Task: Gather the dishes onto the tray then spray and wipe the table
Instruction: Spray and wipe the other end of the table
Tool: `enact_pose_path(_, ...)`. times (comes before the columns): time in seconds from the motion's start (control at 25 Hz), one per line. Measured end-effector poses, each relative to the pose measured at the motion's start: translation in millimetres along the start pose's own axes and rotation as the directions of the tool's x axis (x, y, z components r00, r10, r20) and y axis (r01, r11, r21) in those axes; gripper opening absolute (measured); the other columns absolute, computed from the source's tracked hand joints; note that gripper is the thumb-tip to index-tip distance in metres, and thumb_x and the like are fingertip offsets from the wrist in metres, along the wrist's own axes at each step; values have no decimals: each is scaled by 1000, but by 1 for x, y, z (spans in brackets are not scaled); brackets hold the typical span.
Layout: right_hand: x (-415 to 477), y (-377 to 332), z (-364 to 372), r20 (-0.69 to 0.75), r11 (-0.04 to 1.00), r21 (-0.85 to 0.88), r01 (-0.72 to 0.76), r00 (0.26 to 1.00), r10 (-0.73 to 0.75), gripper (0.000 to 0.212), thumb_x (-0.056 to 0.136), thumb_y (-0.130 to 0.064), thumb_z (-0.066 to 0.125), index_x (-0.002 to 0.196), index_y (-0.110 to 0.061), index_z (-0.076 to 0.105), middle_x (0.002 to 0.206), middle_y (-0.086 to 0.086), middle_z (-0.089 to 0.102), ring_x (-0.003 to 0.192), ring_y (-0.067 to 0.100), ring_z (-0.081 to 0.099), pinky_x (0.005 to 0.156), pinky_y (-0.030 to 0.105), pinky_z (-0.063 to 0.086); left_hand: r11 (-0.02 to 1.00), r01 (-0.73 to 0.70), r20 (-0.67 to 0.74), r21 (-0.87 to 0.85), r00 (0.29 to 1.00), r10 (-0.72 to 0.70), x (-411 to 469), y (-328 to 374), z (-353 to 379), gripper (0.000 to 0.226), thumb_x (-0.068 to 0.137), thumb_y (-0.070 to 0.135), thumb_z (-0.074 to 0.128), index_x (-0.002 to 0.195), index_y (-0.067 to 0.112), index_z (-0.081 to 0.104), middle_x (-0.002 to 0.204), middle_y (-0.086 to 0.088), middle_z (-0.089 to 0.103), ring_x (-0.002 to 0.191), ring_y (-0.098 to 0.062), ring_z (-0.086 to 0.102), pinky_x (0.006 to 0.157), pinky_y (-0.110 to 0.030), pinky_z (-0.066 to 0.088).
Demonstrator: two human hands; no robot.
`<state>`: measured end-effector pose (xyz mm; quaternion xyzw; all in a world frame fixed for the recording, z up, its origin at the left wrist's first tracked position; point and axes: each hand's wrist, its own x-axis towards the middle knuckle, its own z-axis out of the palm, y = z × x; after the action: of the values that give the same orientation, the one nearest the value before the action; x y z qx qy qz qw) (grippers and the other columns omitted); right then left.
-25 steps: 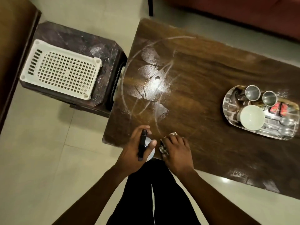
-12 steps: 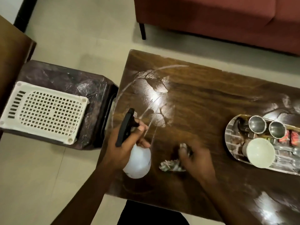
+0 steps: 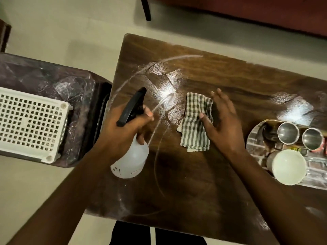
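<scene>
My left hand (image 3: 123, 128) grips a white spray bottle (image 3: 131, 158) with a black trigger head, held over the left part of the dark wooden table (image 3: 203, 174). My right hand (image 3: 223, 121) lies flat with spread fingers, its thumb pressing a folded green-and-white checked cloth (image 3: 194, 121) onto the table. At the right edge a shiny steel tray (image 3: 254, 137) holds two steel cups (image 3: 288, 132), a white bowl (image 3: 288, 167) and spoons. Wet streaks and patches shine on the wood near the cloth.
A dark side table (image 3: 53, 82) stands left of the table with a white perforated plastic basket (image 3: 30, 124) on it. A red sofa (image 3: 247, 11) runs along the far side. Pale tiled floor (image 3: 53, 183) surrounds the furniture. My dark trousers show at the table's near edge.
The bottle has come up off the table in my left hand. My right hand has pushed the cloth away from the near edge to the table's middle and flattened it out.
</scene>
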<state>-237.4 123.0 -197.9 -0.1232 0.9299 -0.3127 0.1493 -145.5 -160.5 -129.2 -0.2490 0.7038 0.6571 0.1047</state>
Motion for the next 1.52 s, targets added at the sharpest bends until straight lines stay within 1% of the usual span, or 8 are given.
enact_pose_path(0.32, 5, 7, 56, 202, 864, -459, 206, 971, -125, 63, 116, -39, 25, 172, -13, 9, 180, 8, 2, 167, 23, -4, 135, 47, 13, 991, 107, 12, 77, 994, -108, 14, -7, 1, 40, 80, 55, 71, 93, 18, 76, 86, -33, 72, 46, -24, 62, 81, -56, 60)
enact_pose_path(0.52, 90, 18, 31, 59, 888, -455, 67, 997, -45, 66, 110, -33, 26, 170, -7, 20, 178, 20, 13, 166, 35, 6, 134, 53, 15, 993, 91, 3, 80, 996, -91, 56, 13, 23, 32, 99, 30, 73, 87, 1, 68, 78, -33, 66, 39, -14, 54, 53, -36, 51)
enact_pose_path(0.68, 132, -2, 27, -39, 935, -318, -160, 987, 156, 73, 103, -34, 28, 170, -7, 19, 179, 17, 9, 167, 33, 1, 135, 50, 5, 973, 160, -35, 165, 987, -156, 95, 29, 37, 36, 98, 27, 72, 74, 4, 60, 44, -5, 57, 32, -12, 52, 65, -38, 54)
enact_pose_path(0.88, 110, 6, 31, 211, 905, -358, 230, 964, -161, 64, 115, -44, 20, 172, -19, 4, 180, 3, -7, 166, 17, -13, 135, 39, -3, 954, 185, -36, 235, 983, -182, 110, 31, 38, 36, 92, 29, 70, 76, -2, 65, 61, -20, 71, 34, -20, 58, 67, -47, 61)
enact_pose_path(1.08, 153, -5, 37, 21, 922, -382, -59, 997, 72, 73, 108, -46, 16, 172, -13, 2, 180, 10, -6, 166, 25, -11, 136, 50, 4, 955, 176, -40, 239, 984, -172, 102, 24, 31, 37, 89, 26, 71, 79, -9, 65, 67, -32, 68, 37, -24, 54, 63, -48, 57)
enact_pose_path(1.2, 148, -49, 69, 266, 884, -372, 283, 945, -190, 69, 112, -45, 20, 172, -16, 2, 180, 9, -6, 165, 22, -14, 136, 46, -2, 959, 194, -75, 204, 980, -183, 98, 20, 25, 33, 89, 25, 72, 84, -7, 68, 76, -35, 70, 37, -25, 54, 58, -48, 59)
enact_pose_path(1.36, 150, -50, 66, 580, 596, -340, 728, 661, -476, 66, 114, -47, 17, 172, -17, 7, 180, 8, 0, 164, 19, -13, 135, 41, -4, 961, 232, -94, 149, 971, -219, 88, 12, 9, 21, 97, 14, 70, 100, -6, 72, 89, -36, 71, 41, -24, 53, 50, -35, 50)
enact_pose_path(1.52, 178, -40, 54, 185, 881, -437, 180, 977, -107, 66, 114, -43, 20, 172, -16, 3, 180, 11, -3, 166, 27, -8, 136, 51, 4, 959, 260, -220, 111, 948, -231, 80, 0, -12, 23, 93, 22, 72, 84, 1, 70, 70, -28, 70, 33, -23, 54, 60, -37, 53)
